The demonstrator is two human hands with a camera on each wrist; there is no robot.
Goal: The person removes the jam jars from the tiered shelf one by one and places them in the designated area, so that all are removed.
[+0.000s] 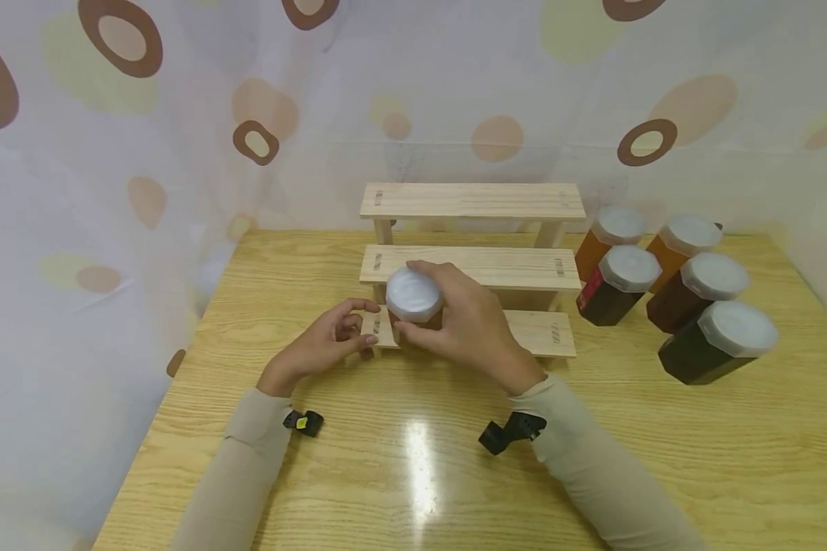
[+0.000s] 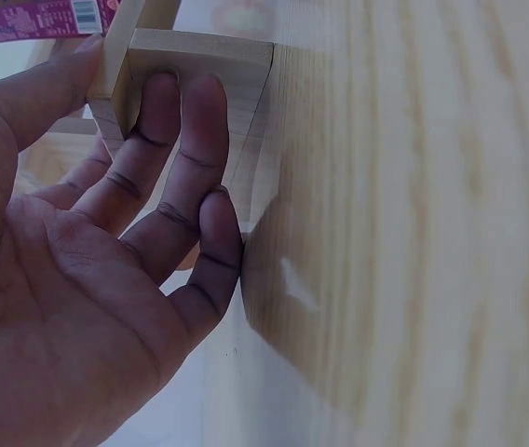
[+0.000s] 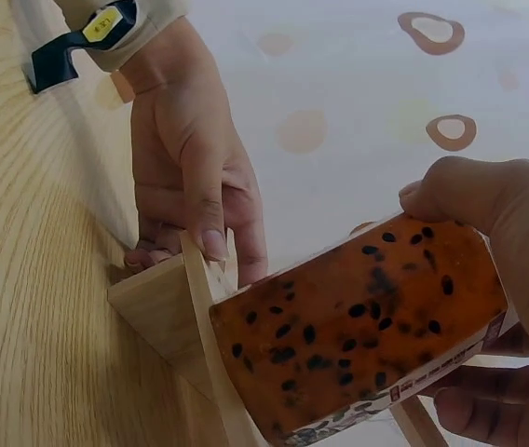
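Note:
My right hand [image 1: 471, 321] grips a jar [image 3: 367, 326] near its white lid, thumb on one side and fingers on the other. Orange contents with black seeds show through the jar's clear wall. Its base meets the left part of the lowest board of a three-step wooden rack [image 1: 537, 333]. At that board's left end, my left hand [image 1: 323, 348] holds the rack. In the left wrist view the left thumb touches the board's edge while curled fingers [image 2: 204, 121] lie against the support underneath.
Right of the rack stand several white-lidded jars: two orange ones [image 1: 594, 249] at the back, a dark one with a red label [image 1: 609, 295], a brown one [image 1: 682, 302] and a blackish one [image 1: 702, 356] nearer the front. A patterned curtain [image 1: 441, 92] hangs behind the wooden table [image 1: 358, 474].

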